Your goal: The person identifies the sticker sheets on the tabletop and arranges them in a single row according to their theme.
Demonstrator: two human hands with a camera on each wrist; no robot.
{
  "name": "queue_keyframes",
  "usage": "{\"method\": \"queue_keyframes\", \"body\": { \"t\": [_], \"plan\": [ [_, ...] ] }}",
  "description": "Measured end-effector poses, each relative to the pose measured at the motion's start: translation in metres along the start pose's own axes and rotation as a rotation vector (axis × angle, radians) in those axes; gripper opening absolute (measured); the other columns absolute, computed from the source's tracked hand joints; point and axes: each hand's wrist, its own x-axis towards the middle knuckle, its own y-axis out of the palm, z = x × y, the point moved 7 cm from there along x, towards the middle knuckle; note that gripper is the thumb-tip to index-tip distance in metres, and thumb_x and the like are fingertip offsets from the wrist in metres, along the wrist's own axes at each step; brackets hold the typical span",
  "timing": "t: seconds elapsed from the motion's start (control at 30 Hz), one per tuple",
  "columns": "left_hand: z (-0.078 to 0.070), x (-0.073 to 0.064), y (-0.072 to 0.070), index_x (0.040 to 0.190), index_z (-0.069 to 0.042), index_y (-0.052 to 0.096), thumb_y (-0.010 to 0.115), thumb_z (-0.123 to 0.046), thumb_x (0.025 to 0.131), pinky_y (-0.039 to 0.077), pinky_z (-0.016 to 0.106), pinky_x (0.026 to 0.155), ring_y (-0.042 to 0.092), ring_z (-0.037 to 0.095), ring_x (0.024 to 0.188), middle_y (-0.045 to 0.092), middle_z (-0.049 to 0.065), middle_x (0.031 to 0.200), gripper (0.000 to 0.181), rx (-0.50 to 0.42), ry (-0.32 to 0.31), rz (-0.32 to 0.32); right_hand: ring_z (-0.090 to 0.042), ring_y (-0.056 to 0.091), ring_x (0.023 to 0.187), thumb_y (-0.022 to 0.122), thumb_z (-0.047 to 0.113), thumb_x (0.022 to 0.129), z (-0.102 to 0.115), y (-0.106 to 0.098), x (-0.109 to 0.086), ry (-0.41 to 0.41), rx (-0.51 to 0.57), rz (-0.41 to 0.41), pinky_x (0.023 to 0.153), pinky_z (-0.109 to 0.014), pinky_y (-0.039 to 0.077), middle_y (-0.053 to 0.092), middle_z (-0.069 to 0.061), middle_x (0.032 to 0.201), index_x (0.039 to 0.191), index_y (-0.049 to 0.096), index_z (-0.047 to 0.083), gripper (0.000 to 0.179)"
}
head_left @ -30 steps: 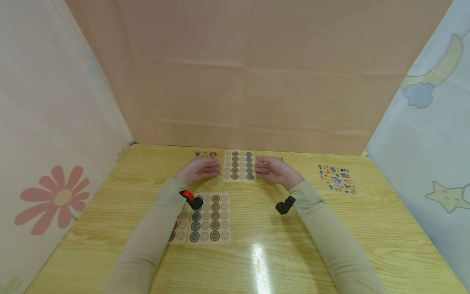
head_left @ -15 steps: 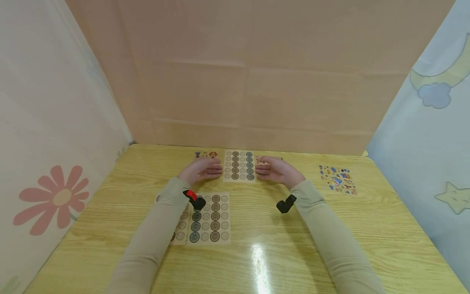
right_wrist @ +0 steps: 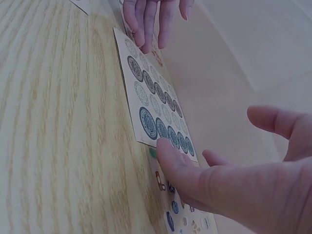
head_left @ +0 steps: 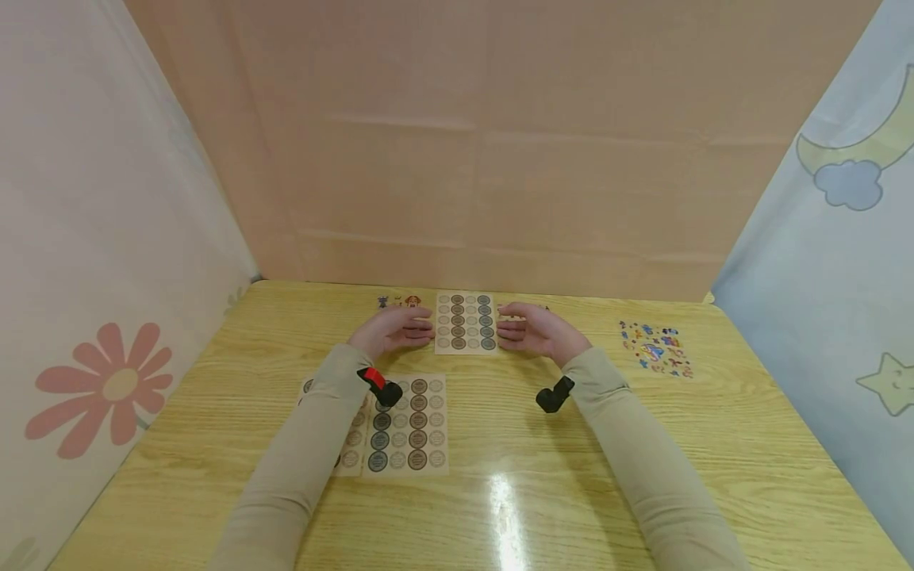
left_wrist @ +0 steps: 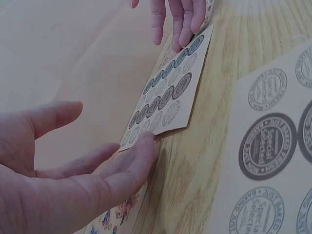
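A cream sheet of round label stickers (head_left: 466, 322) lies at the far middle of the table, with rows of dark and pale circles. At its left edge is my left hand (head_left: 393, 329), fingers extended, and at its right edge my right hand (head_left: 544, 331). In the left wrist view, the left fingertips (left_wrist: 146, 142) touch the sheet's near corner, which looks slightly bent. The right fingertips (right_wrist: 165, 146) meet the opposite side in the right wrist view. Both thumbs stand apart from the sheet. Colourful cartoon sticker sheets (head_left: 412, 301) lie partly hidden under or behind each hand.
Two more round-label sheets (head_left: 407, 424) lie side by side at the front left, partly covered by the left sleeve. A clear sheet of colourful stickers (head_left: 655, 349) rests at the right. Behind the table (head_left: 500, 507) rises a tan paper backdrop (head_left: 471, 159).
My left hand has shifted slightly right, up to the sheet's edge. The right hand has hardly moved. The sheet sits almost where it was.
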Motion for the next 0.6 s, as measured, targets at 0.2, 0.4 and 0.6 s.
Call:
{"method": "queue_keyframes", "body": {
  "t": [0.2,0.4,0.6],
  "plan": [
    [0.0,-0.0012,0.0012,0.137,0.007,0.043,0.052,-0.005,0.098,0.044,0.042,0.102,0.048,0.039,0.122,0.045,0.03,0.135,0.041,-0.03,0.016,0.005,-0.036,0.027,0.135,0.047,0.015,0.099,-0.0021,-0.0004,-0.0014,-0.003,-0.024,-0.02,0.109,-0.046,0.033,0.021,-0.025,0.149,0.15,0.022,0.006,0.057],
    [0.001,-0.0023,0.0028,0.127,0.011,0.052,0.057,0.001,0.094,0.047,0.038,0.098,0.062,0.025,0.095,0.061,0.022,0.114,0.034,0.075,0.044,-0.004,-0.033,0.035,0.129,0.045,0.013,0.101,-0.0052,0.0,-0.004,0.016,-0.037,-0.025,0.109,-0.043,0.035,0.027,-0.023,0.146,0.152,0.017,0.009,0.058],
    [0.0018,-0.0013,0.0029,0.123,0.009,0.056,0.062,0.004,0.09,0.053,0.03,0.08,0.06,0.016,0.078,0.063,0.009,0.088,0.034,0.193,0.109,-0.035,-0.029,0.044,0.119,0.046,0.01,0.1,-0.0102,0.003,-0.006,0.029,-0.042,-0.008,0.108,-0.04,0.036,0.036,-0.023,0.14,0.148,0.02,0.005,0.055]
  ]
}}
